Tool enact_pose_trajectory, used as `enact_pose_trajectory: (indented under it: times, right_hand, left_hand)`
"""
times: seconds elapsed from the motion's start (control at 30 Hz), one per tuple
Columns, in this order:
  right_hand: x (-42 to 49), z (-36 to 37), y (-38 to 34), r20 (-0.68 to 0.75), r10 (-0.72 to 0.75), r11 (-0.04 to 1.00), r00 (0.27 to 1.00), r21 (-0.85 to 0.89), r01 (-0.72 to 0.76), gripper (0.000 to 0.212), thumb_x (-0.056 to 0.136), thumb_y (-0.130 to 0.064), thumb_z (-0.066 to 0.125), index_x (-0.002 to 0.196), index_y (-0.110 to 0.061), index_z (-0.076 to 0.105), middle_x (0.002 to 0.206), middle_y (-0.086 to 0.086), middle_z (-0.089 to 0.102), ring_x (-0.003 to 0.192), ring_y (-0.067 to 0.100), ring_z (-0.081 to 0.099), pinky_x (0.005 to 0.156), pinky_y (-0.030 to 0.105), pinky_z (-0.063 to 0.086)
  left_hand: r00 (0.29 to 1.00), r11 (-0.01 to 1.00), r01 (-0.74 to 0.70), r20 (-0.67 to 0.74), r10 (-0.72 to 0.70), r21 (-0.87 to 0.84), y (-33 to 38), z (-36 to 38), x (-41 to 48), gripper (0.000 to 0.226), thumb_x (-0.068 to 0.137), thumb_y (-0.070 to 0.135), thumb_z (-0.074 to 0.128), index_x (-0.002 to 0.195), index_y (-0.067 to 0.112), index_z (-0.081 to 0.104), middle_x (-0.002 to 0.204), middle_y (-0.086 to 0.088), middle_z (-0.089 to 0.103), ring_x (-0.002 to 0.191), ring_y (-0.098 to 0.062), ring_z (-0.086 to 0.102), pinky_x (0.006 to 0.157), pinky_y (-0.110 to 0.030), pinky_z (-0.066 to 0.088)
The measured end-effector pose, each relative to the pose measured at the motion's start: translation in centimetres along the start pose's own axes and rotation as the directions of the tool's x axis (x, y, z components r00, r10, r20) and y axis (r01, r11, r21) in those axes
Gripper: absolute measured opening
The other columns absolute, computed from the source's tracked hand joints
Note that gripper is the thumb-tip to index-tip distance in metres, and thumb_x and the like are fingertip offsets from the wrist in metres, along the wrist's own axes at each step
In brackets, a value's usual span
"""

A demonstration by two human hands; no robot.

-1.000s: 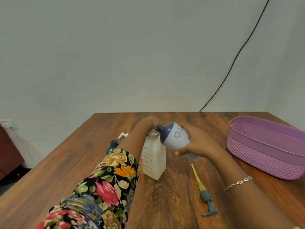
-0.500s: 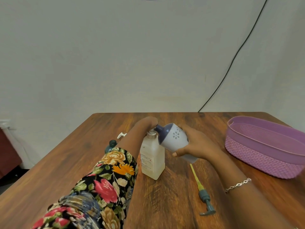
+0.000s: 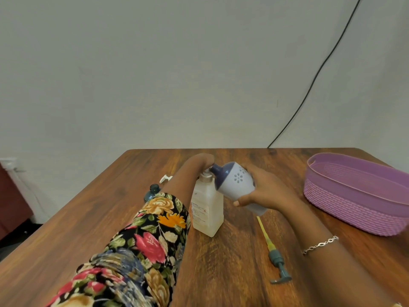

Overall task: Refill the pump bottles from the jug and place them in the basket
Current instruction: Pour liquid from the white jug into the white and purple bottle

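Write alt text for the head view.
A person's right hand tips a white jug with a navy spout to the mouth of a translucent white bottle, which the left hand holds at the neck, on a wooden table. A teal pump with a yellow tube lies nearer; a purple woven basket stands at right.

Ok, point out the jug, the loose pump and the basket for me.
jug [image 3: 234, 185], head view, on its pale body below the flower pattern.
loose pump [image 3: 275, 255], head view, on its teal collar.
basket [image 3: 354, 204], head view, on its woven outer wall.
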State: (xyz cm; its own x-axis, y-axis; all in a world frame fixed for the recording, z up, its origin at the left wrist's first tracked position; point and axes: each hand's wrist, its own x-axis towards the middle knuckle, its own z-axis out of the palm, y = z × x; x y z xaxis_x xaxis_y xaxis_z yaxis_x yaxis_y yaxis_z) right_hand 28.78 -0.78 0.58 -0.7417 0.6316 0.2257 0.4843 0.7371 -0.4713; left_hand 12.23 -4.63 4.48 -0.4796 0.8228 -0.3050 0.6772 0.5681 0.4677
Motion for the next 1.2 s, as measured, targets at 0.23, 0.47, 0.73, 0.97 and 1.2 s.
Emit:
enact_pose_trajectory:
  times: [0.23,0.47,0.73,0.97,1.2]
  right_hand:
    - [-0.1,-0.3,0.0,-0.002,-0.005,0.999,1.0,0.044,0.005,0.08,0.062,-0.032,0.081,0.13,-0.026,0.04,0.114,-0.006,0.052,0.094,0.01,0.047,0.073,0.027,0.038]
    - [0.1,-0.5,0.0,0.006,0.0,1.0,1.0,-0.009,0.0,0.083,0.063,-0.035,0.08,0.134,-0.026,0.037,0.121,-0.003,0.052,0.098,0.012,0.047,0.077,0.027,0.04]
    - [-0.3,-0.5,-0.1,-0.005,-0.013,0.999,1.0,0.029,0.013,0.078,0.064,-0.031,0.081,0.131,-0.025,0.041,0.118,-0.004,0.053,0.094,0.009,0.045,0.075,0.026,0.038]
    - [0.0,-0.6,-0.2,-0.003,-0.008,1.0,1.0,-0.001,0.008,0.081,0.064,-0.033,0.08,0.133,-0.025,0.039,0.12,-0.003,0.053,0.097,0.011,0.047,0.079,0.028,0.042]
    - [-0.3,-0.2,-0.1,0.013,-0.007,1.0,1.0,0.009,0.007,0.079,0.064,-0.032,0.08,0.132,-0.024,0.039,0.12,-0.003,0.052,0.096,0.01,0.045,0.078,0.028,0.041]
  left_hand:
    - [0.998,0.995,-0.024,0.064,0.03,-0.096,0.8,-0.4,-0.2,0.041,0.096,0.011,0.038,0.136,0.004,0.037,0.131,-0.021,0.044,0.115,-0.035,0.046,0.08,-0.033,0.037]
    - [0.998,0.998,-0.042,0.052,0.039,0.05,0.3,-0.3,0.0,0.031,0.093,0.015,0.044,0.112,-0.009,0.049,0.08,-0.013,0.05,0.065,-0.021,0.049,0.051,-0.024,0.04]
    - [0.998,0.999,-0.049,0.047,0.05,-0.015,0.8,-0.4,-0.8,0.035,0.096,0.018,0.039,0.125,-0.003,0.043,0.105,-0.015,0.051,0.077,-0.02,0.047,0.058,-0.028,0.04]
    - [0.999,0.999,-0.022,0.029,0.023,-0.022,0.5,-0.3,-0.7,0.036,0.096,0.016,0.041,0.121,-0.009,0.044,0.091,-0.012,0.045,0.079,-0.023,0.055,0.057,-0.024,0.041]
    - [1.0,0.998,-0.018,0.003,0.018,-0.059,0.3,0.0,-0.6,0.033,0.094,0.015,0.043,0.116,-0.009,0.047,0.093,-0.014,0.049,0.082,-0.024,0.05,0.076,-0.031,0.041]
